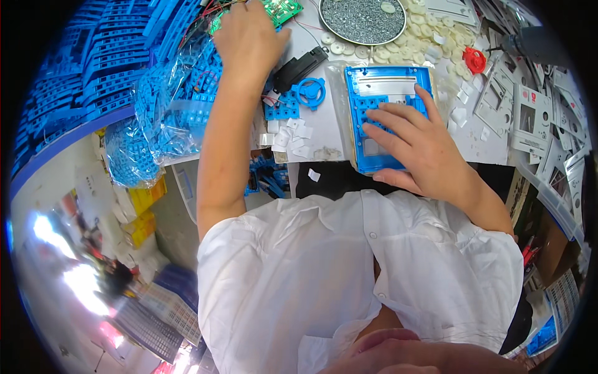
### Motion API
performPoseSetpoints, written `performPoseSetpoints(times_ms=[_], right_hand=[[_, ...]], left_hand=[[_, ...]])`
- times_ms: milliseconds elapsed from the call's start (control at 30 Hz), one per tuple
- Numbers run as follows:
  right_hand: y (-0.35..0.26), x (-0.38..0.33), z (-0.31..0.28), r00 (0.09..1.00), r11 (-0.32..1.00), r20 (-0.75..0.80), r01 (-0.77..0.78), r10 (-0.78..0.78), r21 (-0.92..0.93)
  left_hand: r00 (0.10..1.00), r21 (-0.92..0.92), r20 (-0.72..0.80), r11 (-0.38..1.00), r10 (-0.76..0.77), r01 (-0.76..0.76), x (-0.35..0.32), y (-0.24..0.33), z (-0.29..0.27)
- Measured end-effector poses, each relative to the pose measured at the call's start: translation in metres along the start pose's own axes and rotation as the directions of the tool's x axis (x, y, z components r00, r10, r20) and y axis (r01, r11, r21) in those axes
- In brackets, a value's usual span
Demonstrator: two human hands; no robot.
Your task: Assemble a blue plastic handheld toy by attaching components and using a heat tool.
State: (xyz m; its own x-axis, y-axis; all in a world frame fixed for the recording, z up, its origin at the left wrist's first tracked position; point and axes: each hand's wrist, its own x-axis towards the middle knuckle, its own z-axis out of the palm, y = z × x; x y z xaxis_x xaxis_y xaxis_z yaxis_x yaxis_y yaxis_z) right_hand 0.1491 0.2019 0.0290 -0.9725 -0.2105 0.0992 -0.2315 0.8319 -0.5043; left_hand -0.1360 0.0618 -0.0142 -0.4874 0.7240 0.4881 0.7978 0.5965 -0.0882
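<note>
My right hand lies flat on a blue plastic casing in front of me, fingers spread over its grid of key holes. My left hand reaches far forward to a green circuit board with thin wires, fingers curled on its near edge. Between my hands lie a black plastic part, a blue wheel-shaped piece and a small blue keypad block. Small white square pads are scattered on the white work surface.
A round metal dish of small screws stands at the back, with white round discs beside it. Clear bags of blue plastic parts lie left. White printed panels are piled right, near a red wheel piece.
</note>
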Motion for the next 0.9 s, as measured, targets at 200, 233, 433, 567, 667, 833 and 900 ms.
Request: performPoseSetpoints(times_ms=[200, 233, 433, 567, 667, 833, 900], right_hand=[[0.003, -0.013, -0.004, 0.999, 1.000, -0.025, -0.025, 0.025, 0.014], [0.004, -0.017, -0.006, 0.999, 0.999, -0.035, -0.035, 0.036, 0.020], [0.011, -0.027, -0.012, 0.994, 0.998, -0.107, -0.027, 0.034, 0.061], [0.006, -0.022, -0.015, 0.993, 0.995, -0.121, 0.010, 0.002, 0.098], [0.010, -0.010, -0.014, 0.982, 0.997, -0.176, 0.071, -0.063, 0.043], [0.005, 0.000, -0.018, 0.965, 0.988, -0.229, 0.145, -0.129, 0.053], [0.006, 0.007, -0.020, 0.956, 0.982, -0.258, 0.169, -0.140, 0.091]], left_hand=[[0.995, 0.042, 0.103, 0.999, -0.007, 0.002, 0.029, 0.000, 0.027], [0.983, 0.033, 0.180, 0.999, -0.025, 0.019, 0.036, -0.005, 0.023], [0.966, -0.281, -0.134, 0.943, -0.219, 0.175, 0.058, -0.056, -0.047], [0.740, -0.948, -0.238, 0.316, -0.629, -0.037, 0.052, -0.088, -0.086], [0.698, -0.907, -0.159, 0.383, -0.698, 0.177, 0.053, -0.103, -0.087], [0.648, -0.968, -0.245, 0.218, -0.721, -0.123, 0.053, -0.116, -0.114], [0.713, -0.975, -0.183, 0.032, -0.677, -0.220, 0.058, -0.111, -0.125]])
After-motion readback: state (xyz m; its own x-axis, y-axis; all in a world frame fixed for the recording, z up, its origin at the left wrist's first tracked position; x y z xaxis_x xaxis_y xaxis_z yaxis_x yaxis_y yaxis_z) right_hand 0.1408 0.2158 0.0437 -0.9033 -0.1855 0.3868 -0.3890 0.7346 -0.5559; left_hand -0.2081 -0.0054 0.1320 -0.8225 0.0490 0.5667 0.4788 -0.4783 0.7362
